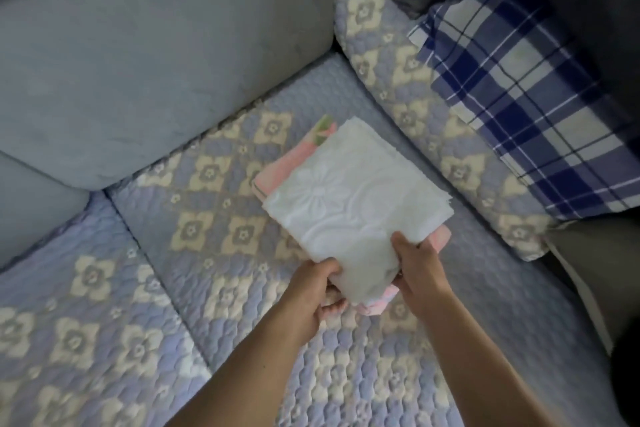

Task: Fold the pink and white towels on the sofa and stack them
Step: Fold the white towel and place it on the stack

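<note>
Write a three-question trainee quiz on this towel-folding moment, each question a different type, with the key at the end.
1. True or false: the white towel lies folded on top of the pink towel.
2. Multiple choice: where do the left hand and right hand grip the stack? A) the far edge by the back cushion; B) the near edge closest to the person; C) one hand at each far corner.
3. Fill in: to the right of the stack, against the quilted cushion, lies a blue and white ____ cloth.

Key
1. True.
2. B: both hands hold the near end, thumbs on the white towel.
3. Checked.
</note>
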A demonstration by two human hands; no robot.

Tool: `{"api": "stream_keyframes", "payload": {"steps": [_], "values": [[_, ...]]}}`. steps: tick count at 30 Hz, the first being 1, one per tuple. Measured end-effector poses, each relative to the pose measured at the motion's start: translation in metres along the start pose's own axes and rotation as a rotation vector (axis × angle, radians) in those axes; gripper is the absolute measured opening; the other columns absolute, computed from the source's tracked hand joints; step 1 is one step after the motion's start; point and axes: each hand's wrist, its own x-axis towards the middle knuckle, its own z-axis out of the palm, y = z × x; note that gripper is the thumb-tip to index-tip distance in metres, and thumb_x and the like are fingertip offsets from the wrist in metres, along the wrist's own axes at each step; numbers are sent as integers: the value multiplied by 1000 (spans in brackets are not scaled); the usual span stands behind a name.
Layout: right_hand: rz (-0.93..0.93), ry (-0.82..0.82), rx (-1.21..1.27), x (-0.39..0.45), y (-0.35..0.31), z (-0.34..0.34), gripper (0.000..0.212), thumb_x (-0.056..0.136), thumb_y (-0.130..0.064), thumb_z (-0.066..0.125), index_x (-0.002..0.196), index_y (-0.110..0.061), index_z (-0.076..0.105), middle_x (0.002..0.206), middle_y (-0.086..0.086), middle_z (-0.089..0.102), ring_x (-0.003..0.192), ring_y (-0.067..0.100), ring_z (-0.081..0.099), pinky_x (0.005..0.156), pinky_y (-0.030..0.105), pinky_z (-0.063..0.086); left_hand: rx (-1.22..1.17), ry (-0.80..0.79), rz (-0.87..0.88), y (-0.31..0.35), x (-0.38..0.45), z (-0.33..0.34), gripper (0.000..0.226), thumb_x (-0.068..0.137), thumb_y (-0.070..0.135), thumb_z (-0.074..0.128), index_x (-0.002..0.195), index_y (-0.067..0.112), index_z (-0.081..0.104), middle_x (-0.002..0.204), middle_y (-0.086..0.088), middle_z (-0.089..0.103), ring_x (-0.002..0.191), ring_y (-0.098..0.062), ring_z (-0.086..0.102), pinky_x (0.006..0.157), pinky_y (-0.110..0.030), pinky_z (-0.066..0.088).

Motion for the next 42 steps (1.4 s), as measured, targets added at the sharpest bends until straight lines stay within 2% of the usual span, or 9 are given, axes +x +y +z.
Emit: {"api": "stream_keyframes", "payload": {"steps": [5,10,15,18,21,28,36,39,42], "values": [[67,14,-84,14,-11,0,26,103,-13,51,127,-22,51,111,-1,64,101,22,61,88,48,55,-306,138,176,64,22,-23,29,95,43,60,94,17,71,80,-5,71,60,-17,66,54,-28,49],[25,36,-168,12,-4,7,37,94,-20,59,126,-37,49,119,-4,65,110,23,61,97,53,52,-141,258,349,92,49,-50,24,93,19,65,115,11,69,106,-8,76,95,-27,73,71,-35,60],[-357,544,-739,-23,-27,7,51,92,-28,60,138,-20,41,131,11,52,121,35,50,97,47,45,890,698,853,83,42,-41,43,88,33,64,125,11,57,127,-16,55,118,-33,51,98,-40,45],[-823,434,-1097,-18,-45,45,57,101,-35,47,152,-18,29,159,11,26,147,33,22,121,47,21,1550,483,1208,67,50,-7,63,96,51,46,151,22,38,157,-21,30,148,-40,23,119,-53,25],[-740,217,-1419,56,-33,61,65,103,-54,24,160,-24,11,167,7,7,154,33,2,125,50,6,1728,427,1090,42,79,9,70,99,62,30,160,31,13,168,-14,4,154,-35,-5,123,-57,5],[-810,237,-1487,126,-7,51,68,100,-59,24,158,-23,18,158,10,35,141,33,37,116,48,28,1684,507,1013,21,127,14,72,98,61,27,160,32,8,168,-11,-4,153,-33,-13,122,-57,-1],[-742,217,-1594,31,-47,70,64,105,-42,25,160,-13,9,167,16,4,154,33,1,126,45,-2,1703,464,912,24,12,-70,66,98,55,24,159,31,17,167,-17,4,154,-38,-2,123,-57,7],[-943,85,-1509,-47,-23,97,57,97,-19,51,149,-2,38,159,24,28,149,41,22,123,48,15,1632,494,602,-8,-59,-172,68,91,49,30,155,24,35,158,-20,34,145,-43,31,116,-56,31],[-794,-208,-1573,-120,29,150,39,91,-11,54,128,-2,59,138,21,52,131,41,46,109,47,38,1412,430,9,-47,-135,-281,56,97,41,41,150,21,42,148,-13,49,135,-32,48,110,-39,41]]}}
